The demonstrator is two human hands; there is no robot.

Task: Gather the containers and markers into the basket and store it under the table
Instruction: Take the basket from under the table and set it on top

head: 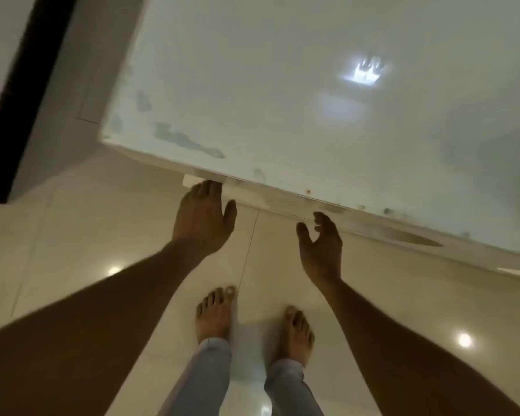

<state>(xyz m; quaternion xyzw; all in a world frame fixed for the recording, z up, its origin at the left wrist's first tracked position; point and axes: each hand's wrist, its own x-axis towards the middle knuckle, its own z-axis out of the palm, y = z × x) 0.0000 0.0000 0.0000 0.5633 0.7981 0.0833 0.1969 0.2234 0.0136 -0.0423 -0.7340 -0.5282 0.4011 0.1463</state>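
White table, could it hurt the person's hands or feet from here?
Maybe. The left hand reaches right at the front edge of the worn white table, so its knuckles could bump it. The right hand is open close by that edge and could knock it too. The bare feet stand on glossy beige floor tiles, which might be slippery.

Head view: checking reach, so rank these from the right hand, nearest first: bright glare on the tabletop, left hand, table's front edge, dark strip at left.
1. Table's front edge, just beyond the fingertips of the right hand.
2. Left hand, beside it on the left.
3. Bright glare, well past the edge, rightward.
4. Dark strip, far left.
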